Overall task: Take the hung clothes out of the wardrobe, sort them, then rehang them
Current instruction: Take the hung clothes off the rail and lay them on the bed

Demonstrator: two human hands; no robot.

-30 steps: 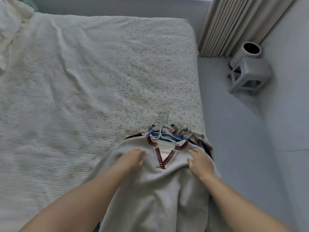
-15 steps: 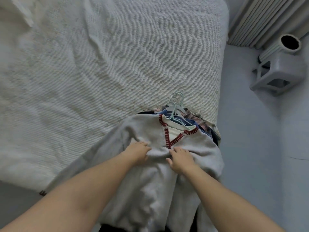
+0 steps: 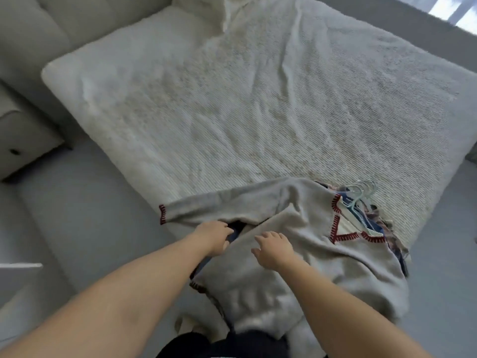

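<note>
Grey V-neck sweater (image 3: pixel 304 244) with red stitched trim, topmost on a pile of hangered clothes (image 3: pixel 387 223) at near corner of bed (image 3: pixel 232 104), hem hanging off the edge, one sleeve laid out leftward. Left hand (image 3: pixel 215 235) at the sleeve's underarm, fingers curled into dark fabric beneath, actual grip not discernible; right hand (image 3: pixel 273 248) flat on sweater body, fingers spread, holding nothing. Pale blue hanger hooks (image 3: pixel 364 188) bunched above neckline; upholstered headboard (image 3: pixel 31 29) far left, grey floor (image 3: pixel 77 202) alongside.
</note>
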